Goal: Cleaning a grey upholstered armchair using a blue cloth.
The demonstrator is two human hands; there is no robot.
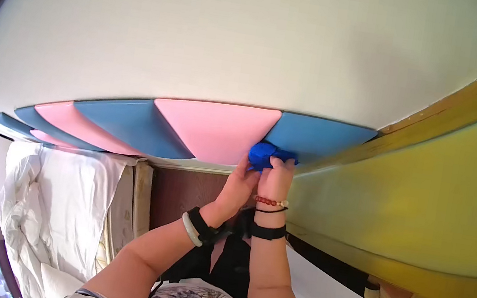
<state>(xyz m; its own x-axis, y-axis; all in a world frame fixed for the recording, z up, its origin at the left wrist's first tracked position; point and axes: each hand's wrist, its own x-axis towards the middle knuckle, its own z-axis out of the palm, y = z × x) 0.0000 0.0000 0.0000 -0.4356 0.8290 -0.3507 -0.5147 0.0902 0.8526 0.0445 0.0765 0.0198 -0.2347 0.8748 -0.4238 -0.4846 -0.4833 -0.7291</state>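
Observation:
A bunched, bright blue cloth (pixel 263 154) is between my two hands, in front of the padded wall panels. My right hand (pixel 276 178) is closed on its right side, with the fingers partly hidden by the fabric. From the lower left, my left hand (pixel 239 185) grips the cloth's near edge, its fingertips partly covered. Just behind the cloth are a pink panel (pixel 211 126) and, to its right, a blue panel (pixel 320 135). Whether the cloth touches the panels I cannot tell.
More pink and blue panels (pixel 113 121) run left along the white wall (pixel 236 38). A large yellow board with a wooden edge (pixel 412 181) stands close on the right. On the left is a bed with white bedding (pixel 72 186). Brown floor (pixel 188 194) shows below the panels.

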